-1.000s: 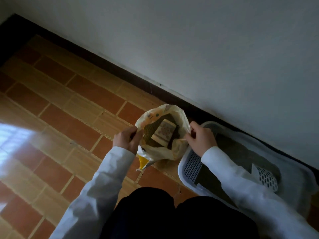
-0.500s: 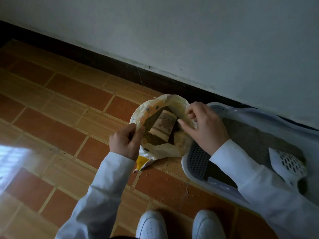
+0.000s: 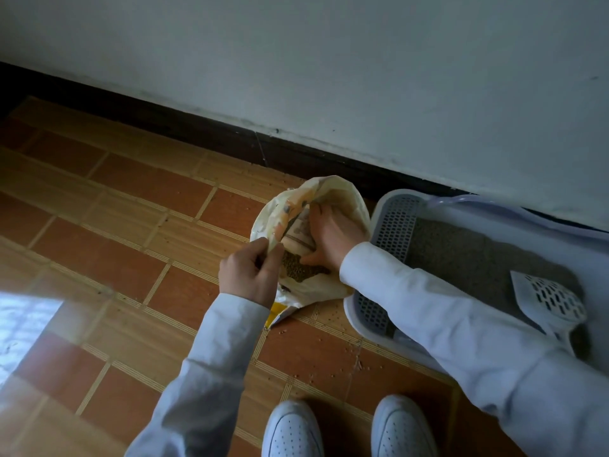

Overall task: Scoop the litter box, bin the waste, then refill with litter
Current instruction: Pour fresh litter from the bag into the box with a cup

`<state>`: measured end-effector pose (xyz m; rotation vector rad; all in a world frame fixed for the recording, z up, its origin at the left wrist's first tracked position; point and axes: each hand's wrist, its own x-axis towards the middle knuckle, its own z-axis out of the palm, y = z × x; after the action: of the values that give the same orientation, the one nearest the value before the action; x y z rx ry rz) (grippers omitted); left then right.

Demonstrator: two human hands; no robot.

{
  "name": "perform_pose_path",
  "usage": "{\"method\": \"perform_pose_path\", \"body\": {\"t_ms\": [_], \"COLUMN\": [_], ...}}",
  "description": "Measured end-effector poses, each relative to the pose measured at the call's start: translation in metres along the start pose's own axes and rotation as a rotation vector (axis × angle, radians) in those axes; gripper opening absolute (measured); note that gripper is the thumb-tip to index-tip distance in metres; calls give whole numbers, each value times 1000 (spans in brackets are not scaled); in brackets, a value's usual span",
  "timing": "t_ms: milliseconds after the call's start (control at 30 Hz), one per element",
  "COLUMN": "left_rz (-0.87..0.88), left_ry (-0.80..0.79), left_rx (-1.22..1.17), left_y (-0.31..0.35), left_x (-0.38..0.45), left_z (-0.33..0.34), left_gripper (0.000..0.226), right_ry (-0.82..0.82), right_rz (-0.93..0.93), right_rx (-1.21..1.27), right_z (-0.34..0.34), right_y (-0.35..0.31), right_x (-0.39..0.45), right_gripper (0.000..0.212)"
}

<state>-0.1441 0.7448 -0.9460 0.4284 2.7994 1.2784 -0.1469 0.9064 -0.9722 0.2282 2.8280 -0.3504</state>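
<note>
A cream litter bag [image 3: 342,196] stands open on the tiled floor, with dark green litter [image 3: 298,268] showing inside. My left hand [image 3: 250,275] pinches the bag's near rim and holds it open. My right hand [image 3: 333,237] is inside the bag, with its fingers round a beige paper cup [image 3: 298,232] that lies on the litter. To the right sits the white litter box [image 3: 365,324] with a grey perforated step and grey litter. A white slotted scoop [image 3: 550,298] lies in the box.
The wall and dark skirting board [image 3: 197,127] run just behind the bag and box. Loose litter grains are scattered on the tiles [image 3: 329,357] in front of them. My two white shoes [image 3: 349,430] stand at the bottom edge.
My right hand has let go of the bag's right rim and reached into the bag onto the cup. The view has tilted further down.
</note>
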Motion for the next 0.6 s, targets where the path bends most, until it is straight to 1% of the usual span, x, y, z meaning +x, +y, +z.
{"method": "perform_pose_path", "body": {"t_ms": [67, 133, 267, 333, 367, 433, 500, 600], "left_rz": [7, 3, -2, -11, -17, -26, -32, -38], "left_ry": [1, 4, -21, -24, -23, -24, -23, -17], "left_rx": [-17, -19, -21, -28, -29, -26, -24, -18], "left_y": [0, 0, 2, 3, 4, 5, 6, 4], "left_x": [-2, -4, -8, -8, -8, -8, -7, -6], "left_z": [0, 1, 3, 3, 3, 3, 2, 0], "left_gripper": [38, 39, 40, 39, 39, 39, 39, 40], "right_ry": [93, 95, -18, -114, -176, -272, -322, -354], "right_rz": [-10, -19, 1, 40, 63, 87, 114, 146], "right_rx": [-49, -77, -9, 75, 145, 249, 342, 466], "right_z": [2, 5, 10, 7, 4, -2, -9, -19], "right_y": [-4, -8, -14, -13, -12, -9, -3, 8], "right_x": [0, -2, -5, -5, -5, -5, -5, -7], "right_gripper": [98, 97, 99, 101, 100, 90, 80, 84]}}
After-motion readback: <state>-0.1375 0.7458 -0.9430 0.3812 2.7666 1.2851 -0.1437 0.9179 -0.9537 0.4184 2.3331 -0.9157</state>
